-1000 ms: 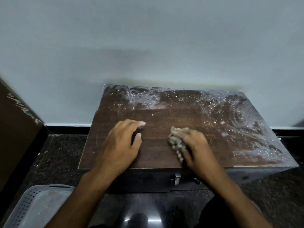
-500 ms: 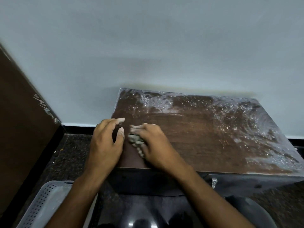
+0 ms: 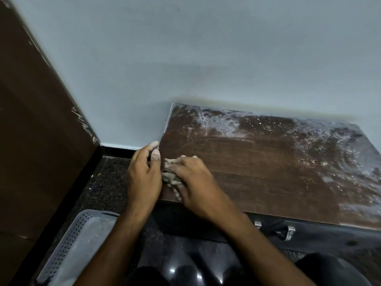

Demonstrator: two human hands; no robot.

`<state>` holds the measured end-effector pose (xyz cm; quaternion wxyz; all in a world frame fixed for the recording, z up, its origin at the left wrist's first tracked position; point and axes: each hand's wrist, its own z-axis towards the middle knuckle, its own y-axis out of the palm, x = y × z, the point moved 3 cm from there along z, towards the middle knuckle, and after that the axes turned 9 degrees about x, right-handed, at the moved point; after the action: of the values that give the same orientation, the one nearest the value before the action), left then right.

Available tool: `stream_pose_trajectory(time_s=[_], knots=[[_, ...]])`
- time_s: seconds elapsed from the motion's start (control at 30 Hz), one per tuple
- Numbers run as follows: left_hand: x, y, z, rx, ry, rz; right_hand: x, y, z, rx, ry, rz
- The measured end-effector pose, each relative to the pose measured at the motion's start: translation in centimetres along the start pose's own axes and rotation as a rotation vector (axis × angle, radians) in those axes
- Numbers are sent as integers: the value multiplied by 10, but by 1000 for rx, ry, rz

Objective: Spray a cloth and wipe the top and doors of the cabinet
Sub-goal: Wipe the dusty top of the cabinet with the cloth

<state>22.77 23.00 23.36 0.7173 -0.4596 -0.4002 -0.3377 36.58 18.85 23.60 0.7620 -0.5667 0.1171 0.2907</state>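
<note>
A low dark-brown wooden cabinet (image 3: 268, 162) stands against the pale wall. White dust covers its back and right parts; the near left part looks wiped. My right hand (image 3: 193, 180) presses a crumpled grey cloth (image 3: 170, 178) onto the top at the near left corner. My left hand (image 3: 144, 174) is cupped just off the cabinet's left edge, fingers together and dusty, touching the cloth's side. Metal door handles (image 3: 288, 232) show on the dark front below the top.
A perforated grey plastic basket (image 3: 76, 244) sits on the dark speckled floor at the lower left. A brown wooden panel (image 3: 37, 131) rises at the left. A black skirting runs along the wall. My dark-clothed knees are at the bottom.
My right hand has slid the cloth leftward from the middle of the front edge to the left corner. My left hand moved off the top to the left edge. The view shifted left.
</note>
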Motion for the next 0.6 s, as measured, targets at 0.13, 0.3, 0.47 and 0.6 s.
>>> stream_pose_trajectory(time_s=[0.13,0.3,0.47,0.6], knots=[[-11,-6,4,-24,-132,-124,59,-42,-2,119,197,-97],[-4,-7,7,9,-228,-229,30,1,51,108,230,-179],[-10,-11,13,83,-262,-253,0,22,45,2,-24,-61],[-20,-14,9,16,-252,-229,46,-5,66,78,164,-161]])
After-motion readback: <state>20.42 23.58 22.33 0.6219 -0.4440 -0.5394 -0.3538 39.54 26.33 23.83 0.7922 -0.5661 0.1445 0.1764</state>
